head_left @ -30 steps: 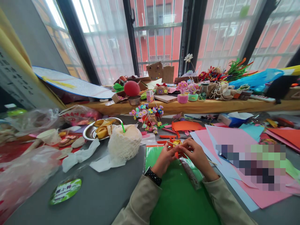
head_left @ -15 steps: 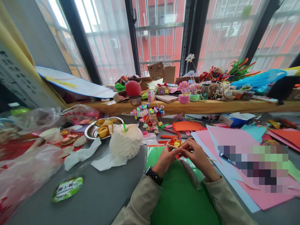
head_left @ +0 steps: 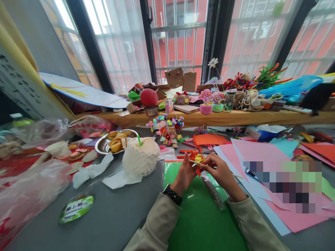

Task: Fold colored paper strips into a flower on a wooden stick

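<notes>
Over the green folder (head_left: 199,223), both hands meet at a small orange-and-yellow paper flower (head_left: 199,158). My left hand (head_left: 183,176) has its thumb raised, and its other fingers, partly hidden, curl against the flower. My right hand (head_left: 218,172) pinches a thin wooden stick (head_left: 193,162) beside the yellow centre. What looks like the stick's other end pokes out to the right of my right hand. Beneath the hands, a narrow clear packet (head_left: 213,191) with a speckled pattern lies on the folder. Orange paper strips (head_left: 188,152) lie just beyond the flower.
Pink and pale blue paper sheets (head_left: 251,202) spread to the right. On the left stand a netting-wrapped coconut (head_left: 141,160) with a green straw and a metal bowl (head_left: 98,144) of peels. A bunch of small craft flowers (head_left: 166,129) stands before the crowded wooden sill (head_left: 125,120).
My left thumb has lifted away from the flower and now points up. My right fingers have shifted slightly along the stick. The view has moved very little.
</notes>
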`<state>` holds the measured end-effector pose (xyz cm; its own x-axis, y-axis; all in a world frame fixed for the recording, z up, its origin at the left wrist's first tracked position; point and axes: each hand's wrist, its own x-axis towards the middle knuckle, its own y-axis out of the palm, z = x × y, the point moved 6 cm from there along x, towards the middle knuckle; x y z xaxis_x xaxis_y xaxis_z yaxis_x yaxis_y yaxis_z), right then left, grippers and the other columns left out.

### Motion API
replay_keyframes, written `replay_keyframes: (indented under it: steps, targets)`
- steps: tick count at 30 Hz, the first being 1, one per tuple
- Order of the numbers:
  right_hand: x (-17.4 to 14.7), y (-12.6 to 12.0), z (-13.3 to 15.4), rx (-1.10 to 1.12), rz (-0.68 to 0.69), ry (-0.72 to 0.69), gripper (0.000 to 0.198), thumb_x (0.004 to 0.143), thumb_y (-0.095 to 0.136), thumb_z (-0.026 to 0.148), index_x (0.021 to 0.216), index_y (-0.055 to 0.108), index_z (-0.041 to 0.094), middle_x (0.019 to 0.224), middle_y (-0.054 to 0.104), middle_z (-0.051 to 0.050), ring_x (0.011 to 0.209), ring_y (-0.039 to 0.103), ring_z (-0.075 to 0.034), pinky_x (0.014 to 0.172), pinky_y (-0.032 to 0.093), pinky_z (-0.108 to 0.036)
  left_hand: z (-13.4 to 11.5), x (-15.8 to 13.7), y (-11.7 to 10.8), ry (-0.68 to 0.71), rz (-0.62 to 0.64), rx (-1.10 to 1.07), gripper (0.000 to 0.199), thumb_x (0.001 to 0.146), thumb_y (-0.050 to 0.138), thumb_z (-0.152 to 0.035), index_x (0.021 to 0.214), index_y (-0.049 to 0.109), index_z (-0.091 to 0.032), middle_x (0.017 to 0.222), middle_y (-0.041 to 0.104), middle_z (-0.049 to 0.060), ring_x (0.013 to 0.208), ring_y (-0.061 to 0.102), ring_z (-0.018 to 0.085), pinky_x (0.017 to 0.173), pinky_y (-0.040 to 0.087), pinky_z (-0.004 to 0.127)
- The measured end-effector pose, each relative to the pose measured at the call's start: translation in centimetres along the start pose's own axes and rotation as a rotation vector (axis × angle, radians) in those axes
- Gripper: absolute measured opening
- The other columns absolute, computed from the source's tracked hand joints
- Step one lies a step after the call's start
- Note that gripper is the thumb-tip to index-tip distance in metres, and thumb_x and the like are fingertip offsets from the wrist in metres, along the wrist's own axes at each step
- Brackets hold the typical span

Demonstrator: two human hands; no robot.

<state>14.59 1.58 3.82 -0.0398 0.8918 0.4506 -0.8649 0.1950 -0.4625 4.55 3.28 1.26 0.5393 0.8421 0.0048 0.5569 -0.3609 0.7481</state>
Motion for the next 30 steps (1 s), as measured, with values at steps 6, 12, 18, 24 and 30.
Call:
replay_keyframes:
  steps: [6,12,18,24,30]
  targets:
    - [0.0,0.0,0.7,0.01,0.02,-0.045,0.018,0.072,0.055,0.033,0.065,0.051,0.017,0.073,0.048,-0.002,0.066,0.049,-0.014,0.052,0.04,-0.025,-0.2,0.1,-0.6,-0.019,-0.04,-0.048,0.05,0.071,0.04,-0.056,0.095,0.053,-0.015,0.088,0.06,0.008,0.075,0.057,0.017,0.067,0.043,0.028]
    - [0.0,0.0,1.5,0.054,0.008,-0.117,0.018,0.072,0.055,0.033,0.065,0.049,0.017,0.071,0.047,-0.002,0.063,0.047,-0.013,0.052,0.038,-0.024,-0.5,0.2,-1.0,-0.025,-0.076,-0.034,0.034,0.076,0.045,-0.043,0.092,0.055,-0.014,0.083,0.061,0.006,0.069,0.057,0.013,0.06,0.043,0.022]
    - [0.1,0.0,1.4,0.066,-0.021,-0.136,0.016,0.073,0.055,0.03,0.066,0.049,0.017,0.07,0.045,-0.001,0.061,0.045,-0.012,0.051,0.037,-0.024,-0.6,-0.1,-0.5,-0.003,0.009,-0.032,0.041,0.075,0.044,-0.045,0.099,0.053,-0.013,0.095,0.058,0.01,0.082,0.055,0.017,0.067,0.044,0.028]
    - [0.1,0.0,1.3,0.031,-0.014,-0.101,0.016,0.072,0.056,0.031,0.066,0.05,0.017,0.071,0.047,-0.001,0.064,0.047,-0.013,0.054,0.039,-0.025,-0.2,0.3,-1.4,0.053,-0.065,0.077,0.028,0.07,0.058,-0.021,0.097,0.052,-0.018,0.091,0.059,0.005,0.076,0.056,0.011,0.061,0.043,0.019]
    - [0.1,0.0,0.7,0.027,-0.009,-0.01,0.02,0.07,0.057,0.035,0.066,0.047,0.018,0.071,0.048,-0.001,0.066,0.049,-0.013,0.057,0.041,-0.025,-0.3,0.3,-1.7,0.061,-0.072,0.113,0.032,0.068,0.06,-0.021,0.099,0.05,-0.022,0.09,0.059,0.004,0.077,0.057,0.013,0.061,0.043,0.021]
